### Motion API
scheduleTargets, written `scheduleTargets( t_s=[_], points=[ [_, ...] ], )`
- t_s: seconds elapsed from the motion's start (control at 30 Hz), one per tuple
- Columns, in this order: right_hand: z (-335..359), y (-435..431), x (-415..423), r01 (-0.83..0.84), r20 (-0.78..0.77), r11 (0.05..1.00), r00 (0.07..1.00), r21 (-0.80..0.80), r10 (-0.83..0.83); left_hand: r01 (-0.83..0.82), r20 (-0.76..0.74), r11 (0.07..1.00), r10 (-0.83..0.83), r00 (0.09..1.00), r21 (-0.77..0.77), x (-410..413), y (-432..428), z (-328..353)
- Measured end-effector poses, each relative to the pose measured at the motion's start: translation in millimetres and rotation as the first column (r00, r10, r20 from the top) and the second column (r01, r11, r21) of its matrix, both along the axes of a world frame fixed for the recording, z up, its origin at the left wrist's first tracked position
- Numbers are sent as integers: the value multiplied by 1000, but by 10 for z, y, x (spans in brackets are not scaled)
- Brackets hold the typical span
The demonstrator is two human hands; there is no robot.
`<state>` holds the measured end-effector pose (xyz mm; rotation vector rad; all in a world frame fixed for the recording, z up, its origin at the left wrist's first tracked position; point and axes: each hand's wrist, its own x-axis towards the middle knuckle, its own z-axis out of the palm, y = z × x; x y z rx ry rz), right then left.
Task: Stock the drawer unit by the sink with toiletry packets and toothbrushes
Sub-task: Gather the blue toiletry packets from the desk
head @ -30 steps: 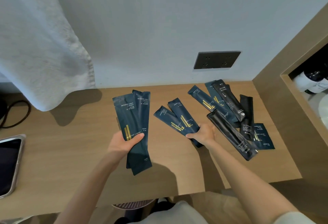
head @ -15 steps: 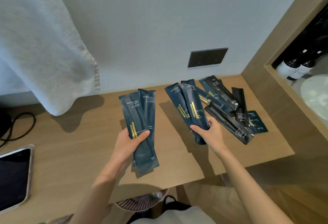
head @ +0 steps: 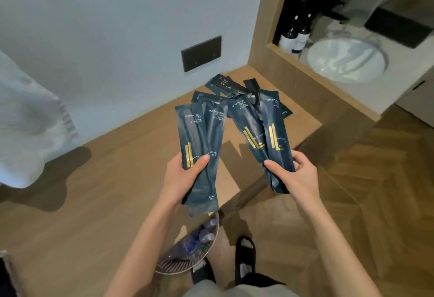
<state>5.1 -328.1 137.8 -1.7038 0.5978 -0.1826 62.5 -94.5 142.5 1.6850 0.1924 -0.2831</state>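
Head view, entries by size.

Wooden counter (head: 94, 191): runs along the wall to the corner. I judge it to be the sorting surface.

Sink (head: 347, 61): white basin in the recess on the right, with two dark bottles (head: 296, 35) beside it. I cannot pick out the drawer unit for certain.

Towel (head: 30, 132): hangs at the left, over the counter.

Bin (head: 187, 249): on the floor below the counter edge, with plastic bottles inside.

Loose packets (head: 223, 82): dark sachets heaped in the counter corner, not yet gathered.

Left packets (head: 202, 137): two long dark sachets, overlapped and upright, lifted off the counter. I read this as a sorted pair ready to carry.

Right packets (head: 260, 127): two more, fanned and leaning left, also off the counter.

Left hand (head: 183, 176): clamped on the lower part of its pair. The thumb (head: 199, 162) lies across the front, and the fingers are hidden behind.

Right hand (head: 296, 174): pinches its pair near the bottom, with the thumb (head: 273, 165) in front and the fingers curled round the right edge.
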Motion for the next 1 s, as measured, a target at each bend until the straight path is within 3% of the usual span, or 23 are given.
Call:
scheduleTargets(
  t_s=[0.37,0.77,1.0],
  points=[
    [-21,-1094,-894,310,12,950,951,51,-310,223,18,975,-223,975,21,-326,-1369,49],
    [222,-3156,-1544,376,63,925,923,52,-379,275,38,959,-273,961,-63,-816,-3612,104],
    [357,-4177,-1668,443,104,895,889,60,-447,390,102,921,-387,916,-13,-770,-4832,277]
  ],
)
